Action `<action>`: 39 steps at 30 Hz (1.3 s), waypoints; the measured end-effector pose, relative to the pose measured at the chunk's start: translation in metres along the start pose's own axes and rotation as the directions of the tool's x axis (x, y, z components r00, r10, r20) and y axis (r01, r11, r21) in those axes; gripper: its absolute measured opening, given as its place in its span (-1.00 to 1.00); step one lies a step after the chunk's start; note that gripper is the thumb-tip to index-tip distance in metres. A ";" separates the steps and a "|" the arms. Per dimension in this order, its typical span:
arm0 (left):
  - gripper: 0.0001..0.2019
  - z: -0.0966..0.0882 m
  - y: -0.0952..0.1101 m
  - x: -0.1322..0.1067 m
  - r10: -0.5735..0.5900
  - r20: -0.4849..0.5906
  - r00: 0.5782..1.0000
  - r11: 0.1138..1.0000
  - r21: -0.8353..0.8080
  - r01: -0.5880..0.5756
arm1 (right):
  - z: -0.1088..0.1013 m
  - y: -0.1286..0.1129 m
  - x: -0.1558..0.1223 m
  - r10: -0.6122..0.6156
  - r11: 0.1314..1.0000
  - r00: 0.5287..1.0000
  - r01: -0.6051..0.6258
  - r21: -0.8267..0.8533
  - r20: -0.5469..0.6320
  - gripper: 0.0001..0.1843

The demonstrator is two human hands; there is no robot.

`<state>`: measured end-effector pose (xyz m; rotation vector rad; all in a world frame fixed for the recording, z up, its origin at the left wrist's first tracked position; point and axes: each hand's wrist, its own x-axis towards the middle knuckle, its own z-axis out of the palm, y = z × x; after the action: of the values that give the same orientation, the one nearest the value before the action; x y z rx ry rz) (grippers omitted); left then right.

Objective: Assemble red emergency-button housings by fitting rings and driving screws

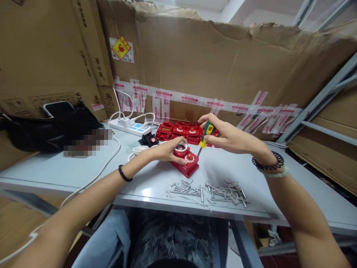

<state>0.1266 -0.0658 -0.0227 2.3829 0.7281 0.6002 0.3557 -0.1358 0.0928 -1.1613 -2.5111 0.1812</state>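
My left hand (167, 150) rests on a red plastic unit (187, 162) lying on the white table (69, 167), fingers curled around its round raised part. My right hand (225, 136) is closed on a screwdriver (205, 134) with a green and yellow handle. The screwdriver's shaft points down and left, and its tip sits at the unit's right edge. Behind the unit stands a row of several similar red units (181, 130). A small black part (149, 140) lies just left of them.
Loose screws and metal pins (208, 190) lie in a scatter near the table's front edge. A white power strip (131, 126) with cables sits at the back left, next to a black bag (52, 128). Cardboard sheets (223, 67) wall off the back. A metal shelf frame (320, 100) stands to the right.
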 end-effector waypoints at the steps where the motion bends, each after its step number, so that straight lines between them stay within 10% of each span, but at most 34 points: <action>1: -0.39 0.000 0.000 0.000 -0.001 -0.001 1.000 1.000 -0.001 0.001 | -0.006 0.001 -0.001 -0.012 1.000 0.998 0.012 0.001 0.069 -0.58; 5: -0.39 0.001 -0.002 0.000 0.005 -0.007 1.000 1.000 0.004 -0.005 | -0.020 0.004 -0.002 0.011 0.997 0.991 0.000 -0.078 0.137 -0.61; 13: -0.39 0.000 -0.001 0.001 0.002 -0.003 1.000 1.000 -0.002 -0.002 | 0.006 -0.013 0.016 0.133 0.748 0.915 -0.344 -0.568 -0.380 -0.39; 17: -0.39 0.001 -0.001 0.001 0.008 -0.007 1.000 1.000 0.006 -0.008 | 0.015 -0.016 0.023 0.168 0.707 0.899 -0.396 -0.585 -0.406 -0.34; 22: -0.35 0.002 -0.004 0.001 0.007 -0.012 1.000 1.000 0.007 -0.007 | 0.003 -0.009 0.013 0.046 0.963 0.995 -0.068 -0.260 -0.091 -0.47; 26: -0.34 0.002 -0.004 0.000 0.013 -0.014 1.000 1.000 0.000 -0.013 | -0.003 -0.007 0.009 -0.134 0.991 0.989 0.135 0.011 -0.062 -0.65; 34: -0.36 0.003 -0.005 0.000 0.010 -0.021 1.000 1.000 -0.009 -0.010 | 0.027 -0.011 0.024 0.156 0.821 0.835 -0.407 -0.400 -0.528 -0.74; 39: -0.37 0.003 -0.005 0.001 0.005 -0.026 1.000 1.000 -0.018 -0.005 | 0.025 -0.012 0.027 0.199 0.724 0.838 -0.475 -0.501 -0.507 -0.69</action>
<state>0.1268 -0.0632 -0.0276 2.3655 0.7251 0.6378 0.3223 -0.1222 0.0804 -1.6958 -1.9681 -0.7842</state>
